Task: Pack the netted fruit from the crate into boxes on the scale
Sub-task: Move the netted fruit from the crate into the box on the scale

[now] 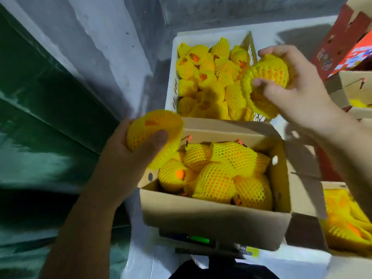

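Note:
A white plastic crate [173,57] at the back holds several oranges in yellow foam netting. In front of it an open cardboard box [211,216] sits on a scale [198,239] and is partly filled with netted fruit [219,178]. My left hand [128,158] grips one netted fruit [153,133] just left of the box's far-left corner. My right hand [296,93] holds two netted fruits [265,73] above the crate's right edge, fingers curled around them.
A second cardboard box [346,218] with netted fruit stands at the right. Red printed cartons [346,43] and another brown box [348,87] are stacked at the upper right. A green tarp [40,117] covers the left side. The floor is grey concrete.

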Demonstrator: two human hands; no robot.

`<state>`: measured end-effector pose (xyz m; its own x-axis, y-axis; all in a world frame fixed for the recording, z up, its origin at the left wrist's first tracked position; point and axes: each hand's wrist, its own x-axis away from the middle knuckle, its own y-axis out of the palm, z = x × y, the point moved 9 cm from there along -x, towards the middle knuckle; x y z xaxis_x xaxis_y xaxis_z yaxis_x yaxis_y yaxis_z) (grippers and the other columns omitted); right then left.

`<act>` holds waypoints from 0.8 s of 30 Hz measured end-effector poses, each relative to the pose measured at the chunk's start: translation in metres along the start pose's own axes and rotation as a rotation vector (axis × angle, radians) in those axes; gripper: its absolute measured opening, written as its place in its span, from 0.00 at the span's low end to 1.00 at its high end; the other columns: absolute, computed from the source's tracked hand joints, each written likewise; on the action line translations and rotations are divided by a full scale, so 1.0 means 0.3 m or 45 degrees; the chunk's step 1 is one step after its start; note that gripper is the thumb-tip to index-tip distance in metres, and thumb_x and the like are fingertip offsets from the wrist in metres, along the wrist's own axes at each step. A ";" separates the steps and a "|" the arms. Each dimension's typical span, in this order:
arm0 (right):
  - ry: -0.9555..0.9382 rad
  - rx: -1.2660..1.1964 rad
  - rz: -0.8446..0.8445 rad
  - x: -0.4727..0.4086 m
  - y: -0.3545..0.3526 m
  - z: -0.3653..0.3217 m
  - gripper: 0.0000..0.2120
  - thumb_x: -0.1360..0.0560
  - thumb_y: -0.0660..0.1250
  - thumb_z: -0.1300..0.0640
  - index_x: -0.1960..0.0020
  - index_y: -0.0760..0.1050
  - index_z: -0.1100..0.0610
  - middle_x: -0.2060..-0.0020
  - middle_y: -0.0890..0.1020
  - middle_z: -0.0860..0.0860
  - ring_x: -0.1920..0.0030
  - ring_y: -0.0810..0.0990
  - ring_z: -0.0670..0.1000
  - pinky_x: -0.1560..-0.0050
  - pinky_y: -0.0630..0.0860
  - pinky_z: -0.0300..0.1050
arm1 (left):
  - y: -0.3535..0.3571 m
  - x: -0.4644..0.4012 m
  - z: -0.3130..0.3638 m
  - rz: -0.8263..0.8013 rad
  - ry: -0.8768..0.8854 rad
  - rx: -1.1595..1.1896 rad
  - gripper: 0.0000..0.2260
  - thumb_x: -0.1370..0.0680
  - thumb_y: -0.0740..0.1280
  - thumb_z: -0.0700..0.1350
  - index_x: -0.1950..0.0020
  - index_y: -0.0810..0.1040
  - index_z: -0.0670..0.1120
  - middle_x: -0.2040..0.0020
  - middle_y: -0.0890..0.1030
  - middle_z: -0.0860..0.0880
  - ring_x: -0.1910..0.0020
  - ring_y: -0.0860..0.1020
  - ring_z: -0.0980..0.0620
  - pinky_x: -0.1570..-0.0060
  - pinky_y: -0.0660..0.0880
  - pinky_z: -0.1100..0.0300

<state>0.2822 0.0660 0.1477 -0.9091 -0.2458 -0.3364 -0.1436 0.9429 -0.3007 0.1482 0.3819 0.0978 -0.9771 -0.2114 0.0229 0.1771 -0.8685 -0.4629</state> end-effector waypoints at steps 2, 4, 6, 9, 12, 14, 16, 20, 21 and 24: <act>-0.089 0.114 -0.206 0.067 0.125 -0.147 0.24 0.26 0.74 0.49 0.33 0.72 0.48 0.50 0.79 0.35 0.53 0.78 0.38 0.53 0.75 0.37 | -0.042 0.086 0.010 0.074 0.036 0.073 0.20 0.28 0.75 0.68 0.44 0.79 0.59 0.54 0.85 0.61 0.57 0.83 0.64 0.62 0.76 0.72; -0.095 0.301 -0.483 0.144 0.291 -0.212 0.30 0.26 0.75 0.46 0.28 0.69 0.50 0.38 0.77 0.41 0.40 0.76 0.42 0.39 0.73 0.41 | -0.059 0.132 0.002 0.077 -0.045 0.170 0.31 0.38 0.75 0.75 0.44 0.78 0.58 0.55 0.85 0.58 0.59 0.84 0.60 0.64 0.78 0.67; 0.013 0.512 -0.779 0.224 0.440 -0.208 0.41 0.26 0.77 0.43 0.20 0.61 0.51 0.27 0.71 0.49 0.28 0.70 0.48 0.27 0.67 0.47 | -0.077 0.163 -0.012 0.065 -0.114 0.121 0.34 0.40 0.73 0.78 0.44 0.78 0.58 0.55 0.84 0.57 0.58 0.84 0.58 0.63 0.80 0.61; 0.092 0.677 -0.926 0.314 0.528 -0.219 0.55 0.30 0.77 0.37 0.15 0.47 0.47 0.21 0.62 0.52 0.21 0.60 0.53 0.22 0.61 0.53 | -0.085 0.191 0.013 -0.073 -0.010 0.001 0.28 0.32 0.70 0.75 0.47 0.80 0.54 0.59 0.82 0.51 0.60 0.84 0.50 0.60 0.81 0.54; 0.053 0.616 -0.785 0.361 0.537 -0.308 0.52 0.29 0.76 0.38 0.16 0.50 0.48 0.22 0.64 0.52 0.22 0.62 0.52 0.22 0.61 0.50 | -0.105 0.227 0.019 -0.122 0.018 -0.028 0.29 0.32 0.71 0.76 0.43 0.80 0.55 0.54 0.85 0.54 0.57 0.84 0.57 0.58 0.80 0.60; 0.001 0.523 -0.793 0.414 0.578 -0.373 0.50 0.28 0.78 0.43 0.16 0.54 0.52 0.24 0.66 0.51 0.24 0.66 0.48 0.23 0.62 0.42 | -0.108 0.257 0.023 -0.143 -0.010 0.009 0.30 0.34 0.70 0.76 0.41 0.78 0.57 0.52 0.85 0.60 0.55 0.83 0.64 0.61 0.76 0.71; -0.082 0.461 -0.772 0.459 0.624 -0.433 0.46 0.28 0.80 0.50 0.18 0.58 0.58 0.25 0.69 0.53 0.26 0.69 0.47 0.25 0.64 0.39 | -0.080 0.294 0.038 -0.209 -0.037 0.079 0.33 0.35 0.68 0.78 0.39 0.78 0.57 0.52 0.85 0.59 0.55 0.83 0.65 0.61 0.76 0.71; -0.167 0.359 -0.611 0.518 0.659 -0.507 0.35 0.26 0.79 0.58 0.26 0.67 0.66 0.36 0.78 0.58 0.36 0.78 0.53 0.32 0.73 0.47 | -0.065 0.372 0.070 -0.297 -0.010 0.225 0.25 0.25 0.68 0.71 0.38 0.76 0.56 0.50 0.85 0.57 0.59 0.84 0.66 0.65 0.76 0.72; -0.144 0.307 -0.570 0.531 0.653 -0.513 0.33 0.26 0.79 0.59 0.27 0.67 0.66 0.37 0.79 0.59 0.37 0.78 0.54 0.33 0.74 0.48 | -0.077 0.391 0.077 -0.316 0.030 0.246 0.19 0.22 0.68 0.66 0.38 0.77 0.56 0.52 0.85 0.58 0.59 0.84 0.66 0.65 0.76 0.73; -0.083 0.219 -0.489 0.569 0.627 -0.526 0.33 0.27 0.79 0.60 0.29 0.68 0.66 0.38 0.79 0.59 0.36 0.79 0.55 0.34 0.76 0.52 | -0.110 0.438 0.091 -0.403 0.142 0.313 0.09 0.19 0.71 0.55 0.41 0.80 0.54 0.52 0.88 0.58 0.56 0.86 0.61 0.56 0.78 0.69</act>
<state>0.0383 0.2367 0.1746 -0.7750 -0.5907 -0.2247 -0.3946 0.7299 -0.5581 0.0172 0.3706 0.1401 -0.9922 0.1212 0.0276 -0.1243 -0.9669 -0.2228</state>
